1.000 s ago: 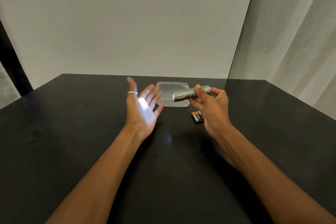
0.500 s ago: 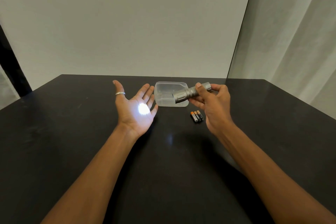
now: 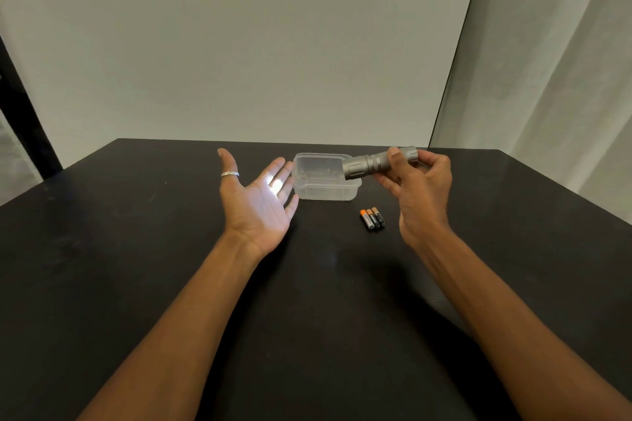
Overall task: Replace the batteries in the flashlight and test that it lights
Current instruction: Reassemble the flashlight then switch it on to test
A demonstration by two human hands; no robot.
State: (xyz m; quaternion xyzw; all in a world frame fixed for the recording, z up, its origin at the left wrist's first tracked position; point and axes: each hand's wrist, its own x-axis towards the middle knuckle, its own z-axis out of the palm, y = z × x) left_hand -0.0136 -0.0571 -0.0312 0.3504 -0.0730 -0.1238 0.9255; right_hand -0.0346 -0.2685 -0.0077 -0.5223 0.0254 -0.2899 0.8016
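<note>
Stretches both bare forearms forward over the worktop [image 3: 119,249], well apart. Holds the left hand [image 3: 256,208] palm up, fingers [image 3: 275,171] straight and loosely spread, thumb out to the left, a bright spot of light at the finger bases. Grips the flashlight [image 3: 371,164] in the raised right hand [image 3: 424,191], thumb across the top of the barrel, other fingers curled beneath.

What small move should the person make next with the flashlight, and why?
Probably click the flashlight off with the right hand: its beam already lands as a bright spot on the open left hand, so the light test looks passed.
</note>
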